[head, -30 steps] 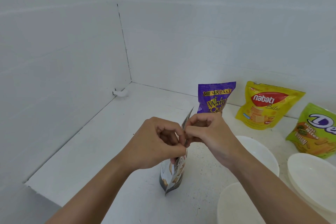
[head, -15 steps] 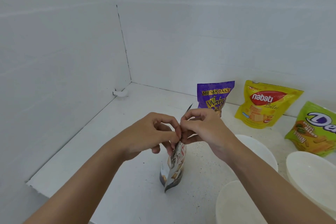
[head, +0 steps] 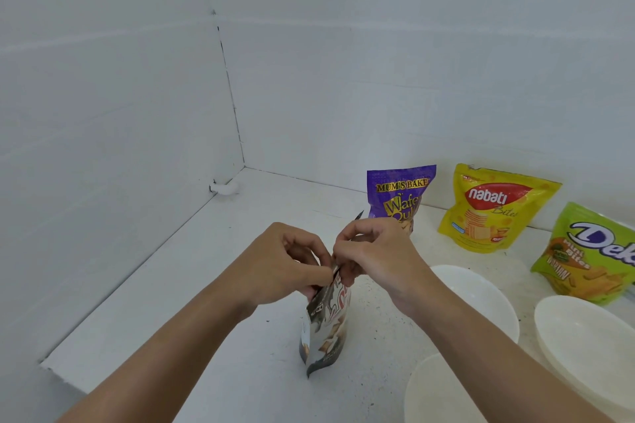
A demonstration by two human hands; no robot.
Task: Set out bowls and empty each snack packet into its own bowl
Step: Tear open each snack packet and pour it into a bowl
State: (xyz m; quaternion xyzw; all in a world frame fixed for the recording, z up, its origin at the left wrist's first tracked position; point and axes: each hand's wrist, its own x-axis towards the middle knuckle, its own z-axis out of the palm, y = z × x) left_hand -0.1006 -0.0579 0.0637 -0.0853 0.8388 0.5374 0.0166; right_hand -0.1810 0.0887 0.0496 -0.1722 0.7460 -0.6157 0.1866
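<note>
Both bare forearms come in from the bottom corners and meet in the middle, wrists a bit bent. Left hand (head: 285, 264) and right hand (head: 374, 257) are pretty much knuckle to knuckle, fingers curled, each pinching the top edge of the snack packet (head: 326, 330). Right hand sits slightly higher. Thumbs are mostly tucked out of sight, so can't really tell how they're placed.

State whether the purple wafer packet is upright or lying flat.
Upright: the purple wafer packet stands near the back wall, top edge uppermost; the right hand hides its base.
</note>
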